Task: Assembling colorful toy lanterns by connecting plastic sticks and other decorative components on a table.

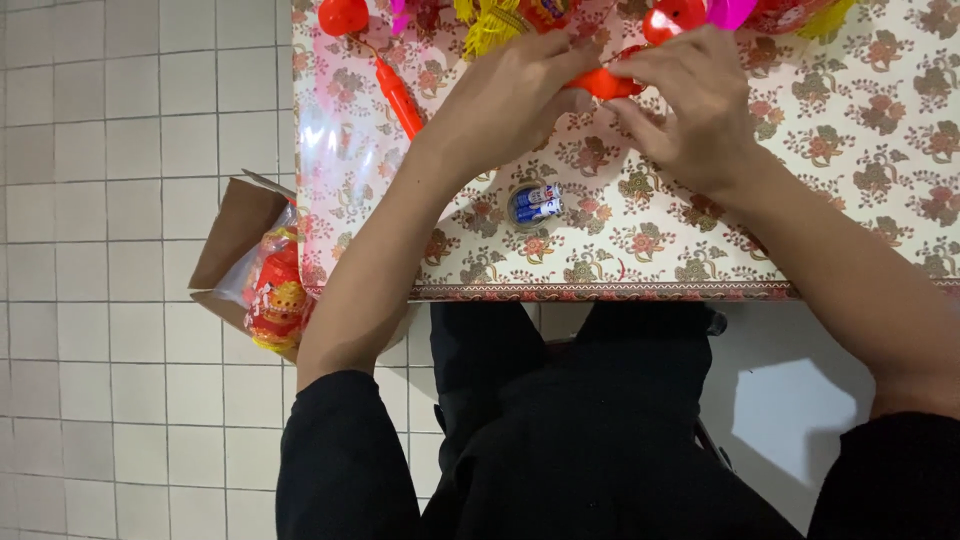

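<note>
My left hand (525,85) and my right hand (690,100) meet over a floral-covered table (850,200), both gripping a small orange-red plastic piece (606,84) between the fingers. Just beyond the hands lie red and yellow tasselled lantern toys (500,20) and a red round part (672,20). A red plastic stick (398,97) lies left of my left forearm. Two small batteries (537,203) sit in a round lid between my forearms.
An open cardboard box (235,240) stands on the tiled floor at the table's left edge, with bagged red and yellow lanterns (277,295) in it. My dark-trousered legs are under the table's near edge (600,291).
</note>
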